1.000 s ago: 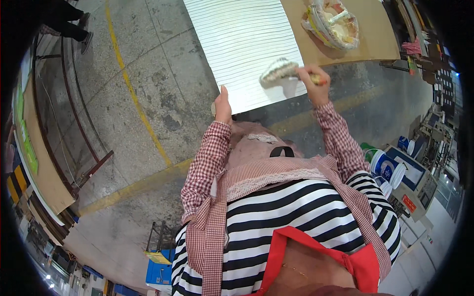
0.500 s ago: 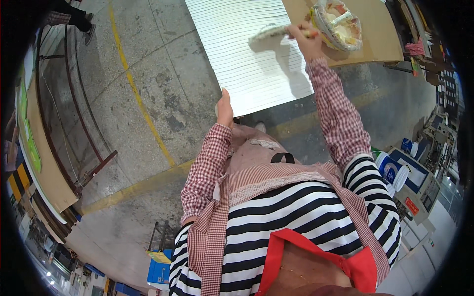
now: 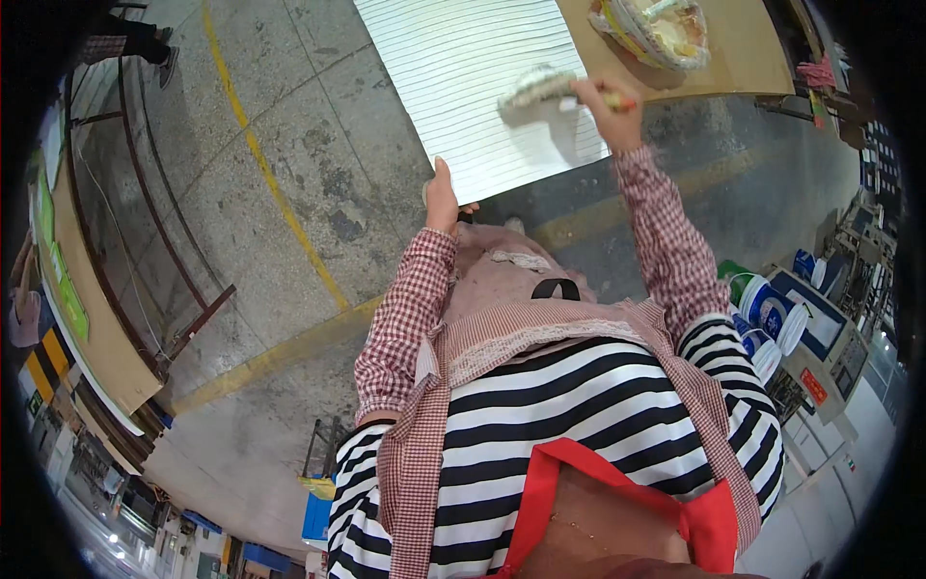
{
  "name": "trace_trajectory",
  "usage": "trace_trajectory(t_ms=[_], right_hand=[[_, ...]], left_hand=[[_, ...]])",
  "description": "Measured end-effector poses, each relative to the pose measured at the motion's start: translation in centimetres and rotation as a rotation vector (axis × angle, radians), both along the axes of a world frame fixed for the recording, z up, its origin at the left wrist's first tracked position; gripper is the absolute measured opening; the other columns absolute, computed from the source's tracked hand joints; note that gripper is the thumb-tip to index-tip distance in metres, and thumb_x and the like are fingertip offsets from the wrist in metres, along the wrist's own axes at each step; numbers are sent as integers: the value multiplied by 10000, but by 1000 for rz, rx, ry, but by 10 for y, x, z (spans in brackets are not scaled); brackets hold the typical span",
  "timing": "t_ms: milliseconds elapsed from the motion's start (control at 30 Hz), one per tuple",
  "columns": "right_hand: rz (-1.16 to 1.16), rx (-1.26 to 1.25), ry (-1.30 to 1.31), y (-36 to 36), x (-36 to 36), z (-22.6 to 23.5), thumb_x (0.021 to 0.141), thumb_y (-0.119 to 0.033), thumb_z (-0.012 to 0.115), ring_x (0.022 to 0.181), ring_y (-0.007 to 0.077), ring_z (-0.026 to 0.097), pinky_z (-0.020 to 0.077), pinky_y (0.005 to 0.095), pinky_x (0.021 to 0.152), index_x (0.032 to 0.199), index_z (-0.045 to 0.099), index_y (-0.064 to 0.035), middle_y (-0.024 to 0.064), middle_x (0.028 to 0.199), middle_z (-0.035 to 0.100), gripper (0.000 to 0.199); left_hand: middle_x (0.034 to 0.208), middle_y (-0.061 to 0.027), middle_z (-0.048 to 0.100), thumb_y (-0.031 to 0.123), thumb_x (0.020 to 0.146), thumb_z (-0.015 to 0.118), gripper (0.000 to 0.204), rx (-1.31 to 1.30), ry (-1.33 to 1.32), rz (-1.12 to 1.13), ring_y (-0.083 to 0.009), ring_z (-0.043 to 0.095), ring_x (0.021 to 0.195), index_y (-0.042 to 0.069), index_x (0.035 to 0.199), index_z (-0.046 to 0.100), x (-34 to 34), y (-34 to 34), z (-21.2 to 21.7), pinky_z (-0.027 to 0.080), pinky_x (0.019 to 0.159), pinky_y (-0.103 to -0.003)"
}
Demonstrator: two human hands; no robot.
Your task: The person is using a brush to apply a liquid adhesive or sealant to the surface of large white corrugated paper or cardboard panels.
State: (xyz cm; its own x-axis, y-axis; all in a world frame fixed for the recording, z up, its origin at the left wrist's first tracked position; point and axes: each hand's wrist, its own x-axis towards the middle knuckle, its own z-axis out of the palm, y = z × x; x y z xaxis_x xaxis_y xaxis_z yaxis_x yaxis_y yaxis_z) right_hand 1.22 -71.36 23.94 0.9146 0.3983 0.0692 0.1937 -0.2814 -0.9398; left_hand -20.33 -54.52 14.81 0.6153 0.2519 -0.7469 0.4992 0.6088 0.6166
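My left hand (image 3: 443,200) grips the near left corner of a long white sheet or stack of sheets (image 3: 473,68) crossed by thin dark lines. Its thumb lies along the edge, with fingertips showing below the corner. My right hand (image 3: 615,114), over the right edge, is closed round the handle of a wide brush (image 3: 542,89). The pale, slightly blurred brush head is over the lined surface and throws a shadow on it; I cannot tell whether the bristles touch. Beyond the right hand stands a plastic-lined tub (image 3: 632,37) with pale paste inside.
The sheets and tub rest on a tan tabletop (image 3: 743,68). At right, blue and white buckets (image 3: 772,311) stand by a machine. A dark metal frame (image 3: 135,174) is at left, beside another board-topped table (image 3: 111,338). Another person's legs (image 3: 135,48) show at far left.
My right hand has drawn the brush nearer to me, toward the near end of the lined sheets. My left hand keeps its hold on the corner. The whole view has shifted slightly.
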Motion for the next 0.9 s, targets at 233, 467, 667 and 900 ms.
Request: trace_trajectory(t_ms=[233, 467, 667, 900], right_hand=[[68, -31, -62, -52, -72, 29, 805, -109, 680, 647, 55, 521, 425, 215, 588, 723, 601, -7, -8, 695, 592, 152], [-33, 65, -42, -14, -30, 37, 802, -94, 674, 663, 55, 528, 425, 220, 590, 732, 608, 5, 3, 707, 601, 138], [-3, -33, -75, -44, -52, 15, 810, -87, 666, 656, 57, 529, 425, 227, 584, 719, 594, 7, 4, 698, 598, 150], [49, 63, -30, -59, -69, 45, 813, -68, 654, 679, 76, 540, 429, 239, 607, 728, 589, 11, 25, 723, 597, 133]], left_hand=[[631, -76, 607, 574, 935, 317, 663, -33, -16, 101, -131, 532, 452, -25, 925, 601, -2, -5, 2, 390, 384, -237], [619, -58, 591, 570, 938, 316, 628, -7, -9, 83, -110, 517, 452, 6, 922, 591, 0, -5, 6, 385, 395, -225], [674, -56, 606, 558, 945, 310, 620, -56, -40, 114, -107, 519, 459, -1, 987, 574, 0, -5, 15, 395, 396, -223], [682, -54, 605, 555, 949, 296, 616, -35, -10, 122, -104, 520, 467, 4, 1013, 564, -3, -5, 9, 395, 395, -216]])
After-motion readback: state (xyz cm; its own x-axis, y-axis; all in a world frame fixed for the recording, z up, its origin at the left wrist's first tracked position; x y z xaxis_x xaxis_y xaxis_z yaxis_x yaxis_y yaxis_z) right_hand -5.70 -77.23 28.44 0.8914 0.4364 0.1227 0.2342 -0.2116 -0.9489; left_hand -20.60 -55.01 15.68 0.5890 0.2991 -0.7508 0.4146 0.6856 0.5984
